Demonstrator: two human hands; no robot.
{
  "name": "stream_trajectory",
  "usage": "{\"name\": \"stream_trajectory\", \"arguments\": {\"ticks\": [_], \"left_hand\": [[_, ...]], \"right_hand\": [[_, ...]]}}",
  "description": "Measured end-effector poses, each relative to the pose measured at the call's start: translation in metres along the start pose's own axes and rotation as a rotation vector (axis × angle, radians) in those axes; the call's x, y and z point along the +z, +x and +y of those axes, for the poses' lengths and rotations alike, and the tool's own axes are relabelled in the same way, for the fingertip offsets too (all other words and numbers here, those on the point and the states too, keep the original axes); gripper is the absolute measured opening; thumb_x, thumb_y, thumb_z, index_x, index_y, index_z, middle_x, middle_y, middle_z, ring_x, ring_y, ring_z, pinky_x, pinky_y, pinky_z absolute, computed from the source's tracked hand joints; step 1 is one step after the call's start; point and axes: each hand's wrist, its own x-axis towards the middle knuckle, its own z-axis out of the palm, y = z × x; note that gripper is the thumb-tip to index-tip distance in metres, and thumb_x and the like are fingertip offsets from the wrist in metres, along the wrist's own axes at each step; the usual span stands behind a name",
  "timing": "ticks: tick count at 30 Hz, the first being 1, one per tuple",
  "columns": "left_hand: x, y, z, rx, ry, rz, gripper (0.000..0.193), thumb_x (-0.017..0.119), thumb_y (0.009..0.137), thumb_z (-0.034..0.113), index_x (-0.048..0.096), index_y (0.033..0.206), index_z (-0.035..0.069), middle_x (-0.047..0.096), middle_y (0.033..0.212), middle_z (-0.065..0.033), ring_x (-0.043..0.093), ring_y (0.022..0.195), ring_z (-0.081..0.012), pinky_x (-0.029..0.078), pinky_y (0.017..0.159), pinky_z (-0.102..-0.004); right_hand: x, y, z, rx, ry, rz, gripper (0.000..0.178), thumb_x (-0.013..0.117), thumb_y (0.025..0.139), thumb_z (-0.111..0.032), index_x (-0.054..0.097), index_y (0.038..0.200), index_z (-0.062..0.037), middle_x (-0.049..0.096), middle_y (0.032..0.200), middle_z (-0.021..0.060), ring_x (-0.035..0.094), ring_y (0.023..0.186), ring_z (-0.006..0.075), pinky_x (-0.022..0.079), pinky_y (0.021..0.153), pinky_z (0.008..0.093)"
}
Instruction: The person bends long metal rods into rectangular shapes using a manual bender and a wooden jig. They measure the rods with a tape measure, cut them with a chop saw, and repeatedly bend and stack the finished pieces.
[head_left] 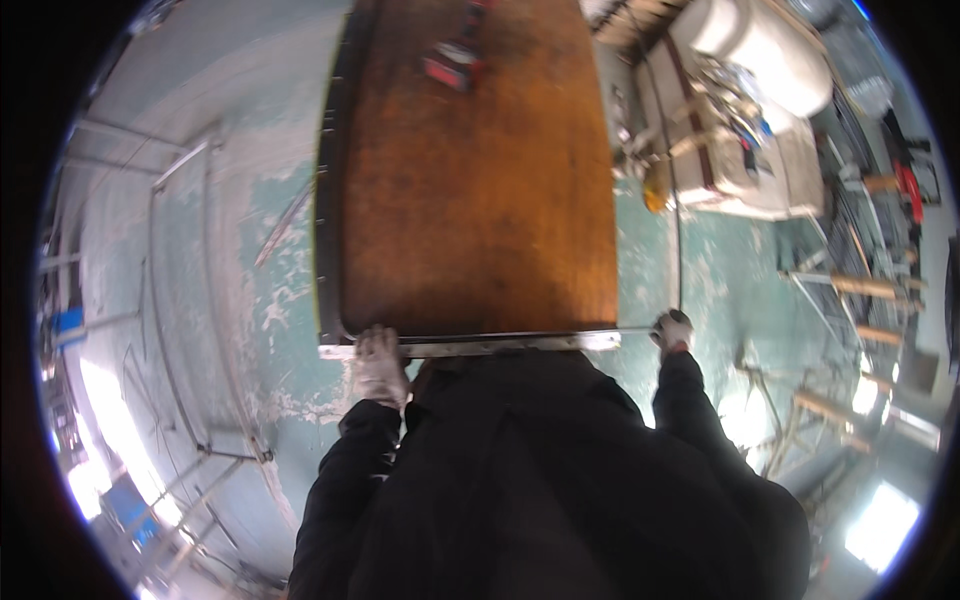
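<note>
A wooden tabletop point(480, 200), orange-brown and worn, stretches away in front of me, with a pale metal rail point(480, 347) along its near edge. My left hand point(380, 365), in a light work glove, lies on the near left corner with its fingers stretched over the edge. Just beyond the right corner, my gloved right hand point(673, 330) is closed round a thin dark strip point(679, 260). One thin length runs from this hand toward the table's near edge, another away from me; whether they are one piece I cannot tell. A red and black cordless power tool point(452, 65) rests at the far end, blurred.
A dark border point(332, 200) runs down the table's left side. White padded rolls and bundles point(760, 120) lie at the far right, with tools on them. Racks with wooden bars point(865, 288) stand right; metal frames point(205, 290) stand left on the worn green floor point(285, 330).
</note>
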Motion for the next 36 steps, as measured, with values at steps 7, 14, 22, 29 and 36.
{"name": "stream_trajectory", "arguments": {"ticks": [7,14,22,29,36], "left_hand": [[-0.020,0.010,0.004,0.116,-0.070,0.090,0.057,0.081,0.093,0.027,0.062,0.138,-0.003,0.066,0.136,-0.0258,0.062,0.131,-0.0473,0.043,0.127,-0.0612],[-0.028,0.012,0.011,0.102,-0.060,0.081,0.059,0.089,0.086,0.027,0.065,0.132,-0.002,0.070,0.125,-0.0221,0.066,0.123,-0.0446,0.048,0.120,-0.0586],[-0.047,0.010,0.011,0.080,-0.093,-0.015,0.049,0.084,0.096,0.031,0.065,0.130,0.001,0.071,0.126,-0.0218,0.066,0.128,-0.0439,0.048,0.118,-0.0568],[-0.052,0.003,0.019,0.298,-0.216,0.250,0.040,0.077,0.095,0.026,0.069,0.127,0.003,0.073,0.129,-0.0204,0.067,0.129,-0.0437,0.050,0.117,-0.0573],[-0.027,-0.029,0.001,0.157,-0.491,0.231,0.024,0.077,0.093,0.013,0.079,0.117,0.008,0.079,0.121,-0.0146,0.072,0.122,-0.0419,0.057,0.107,-0.0562]], "right_hand": [[0.039,-0.076,-0.026,0.213,0.215,-0.009,0.023,0.071,0.112,-0.024,0.069,0.126,-0.0057,0.074,0.102,0.0080,0.076,0.075,0.0231,0.070,0.068,0.0429],[0.075,-0.116,-0.026,0.226,0.138,-0.045,0.028,0.076,0.108,-0.025,0.074,0.114,0.0022,0.077,0.093,0.0116,0.076,0.074,0.0251,0.068,0.064,0.0448],[0.080,-0.104,-0.025,0.212,0.097,0.027,0.044,0.076,0.113,-0.032,0.073,0.120,0.0110,0.080,0.101,0.0174,0.078,0.075,0.0284,0.069,0.063,0.0446],[0.071,-0.078,-0.010,0.259,0.289,0.065,0.036,0.072,0.116,-0.033,0.075,0.115,0.0028,0.081,0.103,0.0176,0.079,0.082,0.0304,0.069,0.068,0.0451],[0.076,-0.058,-0.010,0.306,0.582,0.084,0.031,0.076,0.114,-0.026,0.069,0.123,0.0031,0.078,0.103,0.0169,0.078,0.087,0.0332,0.069,0.077,0.0476]]}}
